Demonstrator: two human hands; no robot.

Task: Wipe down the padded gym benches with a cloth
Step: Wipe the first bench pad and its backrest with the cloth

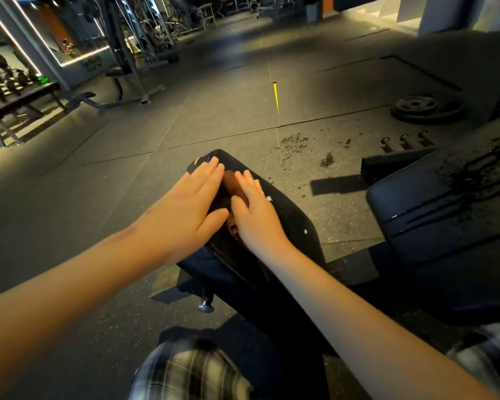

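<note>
- Left hand point(185, 203) lies flat, fingers straight, over the left edge of the padded bench point(289, 226), near its far end.
- Right hand point(254, 209) lies flat just beside it, fingers straight.

Glossy black padded bench cushion point(286, 226), bearing a flat left hand point(185, 203) and right hand point(254, 209) side by side; dark speckled rubber floor point(185, 116), bearing stacked black weight plates point(425, 106) and scattered dark crumbs point(295, 140).

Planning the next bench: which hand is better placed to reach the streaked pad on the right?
Probably the right hand: it rests flat nearer the streaked pad; the left hand lies farther away.
</note>
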